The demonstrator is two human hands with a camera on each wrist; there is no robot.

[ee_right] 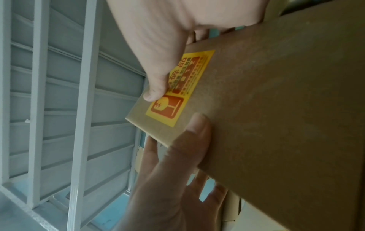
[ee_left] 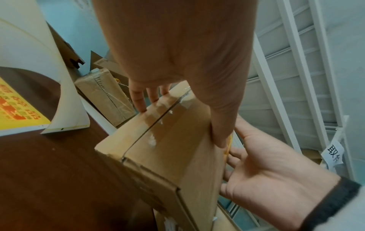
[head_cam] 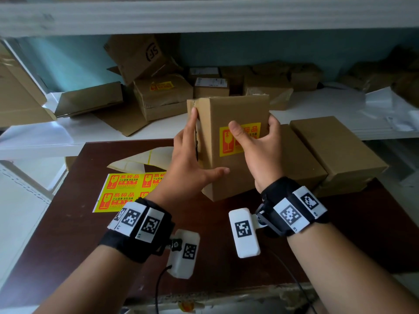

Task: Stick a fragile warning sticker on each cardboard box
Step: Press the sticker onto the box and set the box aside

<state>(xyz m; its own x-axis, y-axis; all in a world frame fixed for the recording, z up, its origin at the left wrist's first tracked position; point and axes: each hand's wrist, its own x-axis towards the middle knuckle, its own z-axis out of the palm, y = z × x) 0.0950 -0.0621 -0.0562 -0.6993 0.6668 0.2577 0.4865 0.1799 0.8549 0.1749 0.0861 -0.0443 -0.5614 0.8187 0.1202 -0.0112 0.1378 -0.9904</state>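
Observation:
I hold a cardboard box (head_cam: 229, 114) upright over the dark brown table (head_cam: 68, 234). A yellow fragile sticker (head_cam: 229, 143) is on its front face. My right hand (head_cam: 256, 141) grips the box's right edge, its thumb pressing on the sticker (ee_right: 177, 90) and its fingers curled behind. My left hand (head_cam: 192, 155) lies flat along the taped left side (ee_left: 158, 132), fingers straight, thumb spread across the lower front. A sheet of yellow fragile stickers (head_cam: 127, 189) lies on the table to the left.
Two plain flat boxes (head_cam: 335, 146) lie on the table right of the held one. Peeled backing paper (head_cam: 136, 162) curls behind the sheet. The white shelf (head_cam: 45, 137) beyond holds several boxes, one with a yellow sticker (head_cam: 162, 86). A white rack (ee_right: 79, 109) stands close by.

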